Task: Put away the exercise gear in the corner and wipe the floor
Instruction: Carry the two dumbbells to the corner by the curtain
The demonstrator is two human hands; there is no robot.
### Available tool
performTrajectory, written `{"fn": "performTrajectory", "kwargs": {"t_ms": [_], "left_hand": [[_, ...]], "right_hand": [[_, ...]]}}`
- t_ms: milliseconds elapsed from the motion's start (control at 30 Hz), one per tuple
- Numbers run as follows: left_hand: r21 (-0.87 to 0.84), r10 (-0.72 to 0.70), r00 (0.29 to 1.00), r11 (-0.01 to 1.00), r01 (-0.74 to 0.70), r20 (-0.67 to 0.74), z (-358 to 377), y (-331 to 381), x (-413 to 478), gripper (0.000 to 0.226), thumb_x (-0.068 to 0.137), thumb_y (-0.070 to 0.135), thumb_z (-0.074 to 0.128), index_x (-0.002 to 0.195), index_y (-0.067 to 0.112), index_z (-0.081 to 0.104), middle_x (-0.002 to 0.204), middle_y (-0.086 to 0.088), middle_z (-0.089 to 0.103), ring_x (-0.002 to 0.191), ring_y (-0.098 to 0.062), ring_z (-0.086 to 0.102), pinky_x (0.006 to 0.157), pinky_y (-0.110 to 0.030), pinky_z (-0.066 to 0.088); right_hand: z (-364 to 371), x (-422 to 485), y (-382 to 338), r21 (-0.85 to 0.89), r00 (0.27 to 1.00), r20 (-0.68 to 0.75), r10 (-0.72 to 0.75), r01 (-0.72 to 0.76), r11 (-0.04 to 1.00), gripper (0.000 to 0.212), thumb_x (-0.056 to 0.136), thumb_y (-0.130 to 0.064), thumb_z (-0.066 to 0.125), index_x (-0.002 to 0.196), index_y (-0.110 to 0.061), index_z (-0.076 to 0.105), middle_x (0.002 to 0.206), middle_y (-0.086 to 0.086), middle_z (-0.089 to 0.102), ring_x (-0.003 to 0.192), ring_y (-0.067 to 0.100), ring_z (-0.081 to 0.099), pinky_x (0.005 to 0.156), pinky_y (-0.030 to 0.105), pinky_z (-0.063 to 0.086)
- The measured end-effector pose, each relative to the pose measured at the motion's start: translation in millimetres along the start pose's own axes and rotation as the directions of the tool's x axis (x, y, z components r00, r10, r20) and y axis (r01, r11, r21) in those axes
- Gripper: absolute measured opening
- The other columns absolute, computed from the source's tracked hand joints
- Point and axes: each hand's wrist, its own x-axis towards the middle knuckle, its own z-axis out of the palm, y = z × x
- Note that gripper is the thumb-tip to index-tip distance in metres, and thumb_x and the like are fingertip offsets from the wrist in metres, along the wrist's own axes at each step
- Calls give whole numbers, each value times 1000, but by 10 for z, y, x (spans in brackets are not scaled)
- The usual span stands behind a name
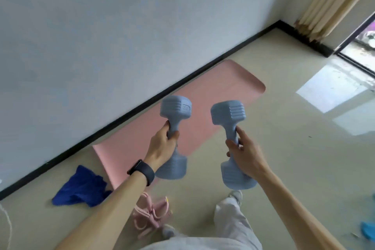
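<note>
My left hand (162, 146) grips the handle of a blue-grey dumbbell (176, 108), held upright above the floor. My right hand (246, 153) grips the handle of a second blue-grey dumbbell (228, 113), also upright, a little to the right of the first. Below them a pink exercise mat (203, 111) lies flat on the floor along the wall. A crumpled blue cloth (81, 187) lies on the floor left of the mat's near end. A pink resistance band (151, 212) lies by my feet, partly hidden by my left forearm.
A white wall with a black skirting (142, 107) runs diagonally behind the mat to a corner (281, 21). Beige curtains (332, 4) hang at the upper right beside a sliding glass door (357, 46). Blue items (368, 233) sit at the right edge.
</note>
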Motion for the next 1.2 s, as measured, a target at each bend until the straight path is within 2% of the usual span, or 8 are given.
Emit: {"fn": "performTrajectory", "kwargs": {"t_ms": [200,333,467,667,833,967,1100,1200], "left_hand": [[-5,204,977,979,-204,55,610,1442,431,9,97,23,53,90,20,58,77,-8,68,64,-13,66,65,-33,52],[-56,305,950,952,-302,68,1331,2420,843,15,96,27,55,89,13,59,80,-12,67,74,-28,67,75,-47,55],[-123,401,904,914,-386,147,2000,3333,1187,16,98,23,55,93,8,59,82,-14,67,73,-29,68,76,-50,55],[-158,487,841,873,-462,235,2782,4410,1805,14,96,26,58,88,15,61,84,-12,68,76,-30,67,79,-54,55],[-141,546,786,837,-530,289,3311,5164,2564,10,97,28,58,93,20,62,87,-9,71,79,-29,69,81,-50,56],[-157,616,722,784,-600,316,3769,5782,3318,8,98,21,57,100,13,59,90,-14,68,77,-29,68,75,-44,56],[-157,616,693,779,-607,376,4171,6416,4066,15,99,22,57,103,8,61,89,-15,67,76,-28,68,76,-47,55],[-149,617,672,772,-618,410,4506,6853,4559,15,99,25,57,105,13,63,87,-10,68,77,-27,68,77,-46,55]], "right_hand": [[-1368,249,27,181,975,-219,-33,74,981,20,98,-24,52,113,-36,55,80,-2,67,69,11,70,71,36,55],[-2379,580,129,199,932,-359,-48,127,972,23,98,-19,55,115,-35,55,82,1,69,65,9,70,63,23,50],[-3304,869,287,157,883,-467,-48,137,978,18,97,-23,56,109,-37,56,78,-7,71,63,4,69,65,30,51],[-4406,1356,475,175,812,-583,-34,166,970,19,97,-22,57,106,-39,56,79,-6,71,65,7,70,64,31,53],[-5118,2018,563,185,777,-629,-14,167,969,22,98,-22,56,97,-43,55,81,-6,72,66,7,70,63,29,52],[-5724,2729,579,193,731,-682,23,149,970,22,97,-21,57,102,-43,57,79,-4,72,66,8,70,66,32,53],[-6321,3326,574,224,693,-718,66,140,964,28,96,-19,59,100,-47,57,77,-4,72,67,8,70,65,29,50],[-6771,3758,641,241,670,-736,99,122,963,20,96,-18,59,101,-37,60,79,-5,72,67,8,70,63,27,48]]}}
